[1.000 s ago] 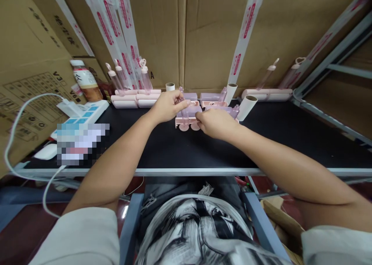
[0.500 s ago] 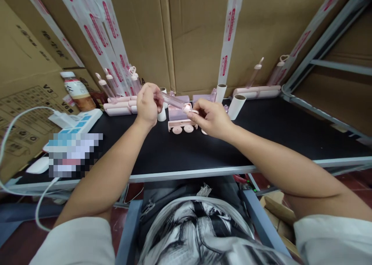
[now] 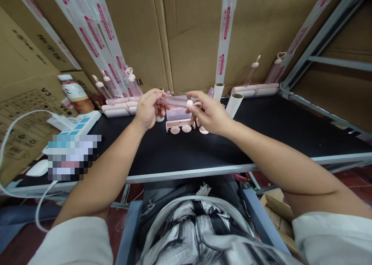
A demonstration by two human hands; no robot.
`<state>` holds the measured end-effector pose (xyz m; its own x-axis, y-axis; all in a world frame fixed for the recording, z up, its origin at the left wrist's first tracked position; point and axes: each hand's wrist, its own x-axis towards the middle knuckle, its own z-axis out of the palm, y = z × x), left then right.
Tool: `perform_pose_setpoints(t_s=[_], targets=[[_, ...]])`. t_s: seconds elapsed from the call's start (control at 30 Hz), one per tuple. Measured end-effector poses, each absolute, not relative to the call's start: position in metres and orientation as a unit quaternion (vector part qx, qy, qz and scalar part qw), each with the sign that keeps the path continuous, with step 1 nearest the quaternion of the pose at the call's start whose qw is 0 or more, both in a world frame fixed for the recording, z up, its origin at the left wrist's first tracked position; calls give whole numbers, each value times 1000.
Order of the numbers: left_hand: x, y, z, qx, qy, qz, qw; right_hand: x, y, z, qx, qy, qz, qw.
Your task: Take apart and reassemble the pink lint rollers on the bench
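A clear pinkish tube (image 3: pixel 176 101) lies almost level between my two hands, above the middle of the black tabletop. The fingers of my left hand (image 3: pixel 147 109) close round its left end. My right hand (image 3: pixel 214 114) pinches the pale pink looped cap (image 3: pixel 190 103) at the tube's right end; whether the cap is fully seated cannot be seen. Just below and behind the tube stands a pale pink wheeled piece (image 3: pixel 180 125) with a lilac block-like part (image 3: pixel 176 115) at its back. My right hand partly hides other pink parts, among them a round disc (image 3: pixel 204 130).
White cardboard tubes (image 3: pixel 235 105) stand right of my hands. Capped clear tubes in pink holders are at the back left (image 3: pixel 119 109) and back right (image 3: pixel 255 90). A power strip (image 3: pixel 87 123), a drink bottle (image 3: pixel 76 94) and a white cable occupy the left side. Cardboard walls the back.
The tube has tipped nearer to level, and my left hand has dropped slightly, its fingers less tightly curled. My right hand has changed its pinch at the cap, index finger now raised over it.
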<state>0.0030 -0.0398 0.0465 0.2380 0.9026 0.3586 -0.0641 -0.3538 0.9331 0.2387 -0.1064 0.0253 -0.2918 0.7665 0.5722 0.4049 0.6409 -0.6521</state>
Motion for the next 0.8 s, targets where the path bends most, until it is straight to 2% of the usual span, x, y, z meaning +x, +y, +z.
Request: perform_pose_setpoints(t_s=[0.17,0.37,0.5,0.6,0.8], targets=[[-22,-39,58,717,309,340,524,243,-101,22,-293,-790,263,470],[-15,-53,60,837,291,204,416,245,-101,23,-292,-804,290,429],[-4,-66,63,879,266,102,382,247,-100,23,-251,-839,313,368],[1,-72,64,899,248,106,344,250,-98,24,-231,-857,309,341],[3,-79,64,932,250,161,207,253,-102,28,-205,-863,286,361]])
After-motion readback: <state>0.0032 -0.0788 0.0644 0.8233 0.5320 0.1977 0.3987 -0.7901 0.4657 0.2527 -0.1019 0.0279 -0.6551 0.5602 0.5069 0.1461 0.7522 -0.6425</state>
